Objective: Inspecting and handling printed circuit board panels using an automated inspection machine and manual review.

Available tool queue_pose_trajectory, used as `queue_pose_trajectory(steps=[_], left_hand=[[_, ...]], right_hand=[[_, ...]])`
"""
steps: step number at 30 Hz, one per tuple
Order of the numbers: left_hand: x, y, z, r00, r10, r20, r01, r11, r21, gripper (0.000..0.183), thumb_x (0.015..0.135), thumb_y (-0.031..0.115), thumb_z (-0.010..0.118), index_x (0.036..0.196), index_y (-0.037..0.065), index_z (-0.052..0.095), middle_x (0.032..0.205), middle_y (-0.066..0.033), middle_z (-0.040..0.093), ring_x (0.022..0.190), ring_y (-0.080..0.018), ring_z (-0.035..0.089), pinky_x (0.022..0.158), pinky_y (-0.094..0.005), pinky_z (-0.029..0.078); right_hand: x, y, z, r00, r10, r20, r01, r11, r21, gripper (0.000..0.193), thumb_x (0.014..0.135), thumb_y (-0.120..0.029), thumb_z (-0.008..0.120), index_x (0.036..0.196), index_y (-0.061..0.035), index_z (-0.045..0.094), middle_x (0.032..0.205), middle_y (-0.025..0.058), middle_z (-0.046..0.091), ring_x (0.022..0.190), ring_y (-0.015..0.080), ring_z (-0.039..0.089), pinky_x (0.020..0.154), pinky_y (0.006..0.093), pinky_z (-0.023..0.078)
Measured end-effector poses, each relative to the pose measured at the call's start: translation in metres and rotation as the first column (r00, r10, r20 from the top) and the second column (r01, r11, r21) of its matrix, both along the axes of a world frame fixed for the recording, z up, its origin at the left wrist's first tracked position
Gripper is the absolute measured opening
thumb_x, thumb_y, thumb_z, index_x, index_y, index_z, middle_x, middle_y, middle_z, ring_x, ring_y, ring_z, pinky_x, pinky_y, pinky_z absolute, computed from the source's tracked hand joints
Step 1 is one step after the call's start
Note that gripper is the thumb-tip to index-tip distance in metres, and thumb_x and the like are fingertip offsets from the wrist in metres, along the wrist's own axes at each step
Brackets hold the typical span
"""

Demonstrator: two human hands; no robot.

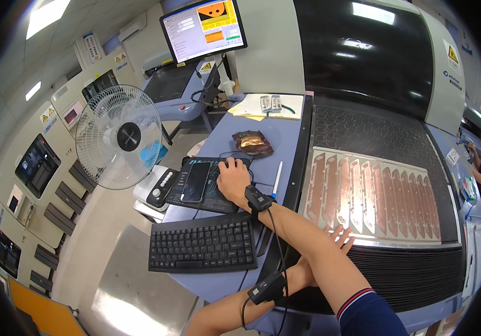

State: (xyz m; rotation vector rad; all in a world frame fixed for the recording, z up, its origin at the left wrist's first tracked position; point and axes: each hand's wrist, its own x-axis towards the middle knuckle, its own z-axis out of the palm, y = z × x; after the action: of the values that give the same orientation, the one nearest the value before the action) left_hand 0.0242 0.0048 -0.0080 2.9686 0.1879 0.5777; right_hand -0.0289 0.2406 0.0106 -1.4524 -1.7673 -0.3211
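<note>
My forearms cross, the right one on top. My right hand lies palm down on a black mouse pad, fingers curved over what looks like a computer mouse. The hand hides nearly all of it, and a thin dark cord runs past the fingertips. Beside that hand a dark smartphone lies on the pad. My left hand pokes out beneath my right forearm, fingers spread and holding nothing. It is nearest the front edge of a copper-patterned panel on the machine bed. Black cabled devices are strapped to both wrists.
A black keyboard sits at the near table edge, with a white-and-blue pen right of the pad. Farther back are a crumpled dark wrapper, papers and a monitor. A fan stands left; black bellows front the bed.
</note>
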Motion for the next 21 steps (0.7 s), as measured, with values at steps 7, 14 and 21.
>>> queue_pose_trajectory(steps=[7, 14, 21], left_hand=[[-0.0018, -0.0014, 0.0008, 0.999, -0.005, 0.032, 0.006, 1.0, -0.015, 0.083, 0.096, 0.059, 0.049, 0.15, -0.002, 0.036, 0.159, -0.0265, 0.029, 0.15, -0.0416, 0.023, 0.121, -0.0587, 0.016], [-0.0012, 0.0002, -0.0028, 1.0, 0.003, 0.019, -0.004, 0.999, 0.035, 0.081, 0.097, 0.057, 0.047, 0.151, -0.002, 0.034, 0.159, -0.0261, 0.029, 0.151, -0.0415, 0.022, 0.121, -0.0587, 0.016], [-0.0015, -0.0007, -0.0034, 1.0, 0.007, 0.012, -0.007, 1.0, -0.006, 0.081, 0.097, 0.058, 0.047, 0.151, -0.001, 0.035, 0.159, -0.0255, 0.029, 0.151, -0.0412, 0.022, 0.121, -0.0586, 0.015]], right_hand=[[0.0005, 0.0001, 0.0005, 1.0, 0.015, -0.01, -0.015, 1.0, 0.01, 0.03, 0.078, -0.014, 0.07, 0.106, -0.0028, 0.065, 0.107, 0.016, 0.058, 0.103, 0.0347, 0.056, 0.088, 0.0448, 0.048], [0.0012, 0.0009, -0.0004, 1.0, 0.022, 0.003, -0.022, 1.0, 0.014, 0.03, 0.079, -0.015, 0.07, 0.106, -0.003, 0.064, 0.107, 0.0156, 0.058, 0.103, 0.0344, 0.056, 0.088, 0.0448, 0.047], [-0.0022, -0.0004, 0.0019, 1.0, 0.004, -0.003, -0.004, 1.0, -0.006, 0.03, 0.08, -0.016, 0.069, 0.106, -0.003, 0.064, 0.109, 0.0159, 0.057, 0.104, 0.0347, 0.056, 0.089, 0.0456, 0.047]])
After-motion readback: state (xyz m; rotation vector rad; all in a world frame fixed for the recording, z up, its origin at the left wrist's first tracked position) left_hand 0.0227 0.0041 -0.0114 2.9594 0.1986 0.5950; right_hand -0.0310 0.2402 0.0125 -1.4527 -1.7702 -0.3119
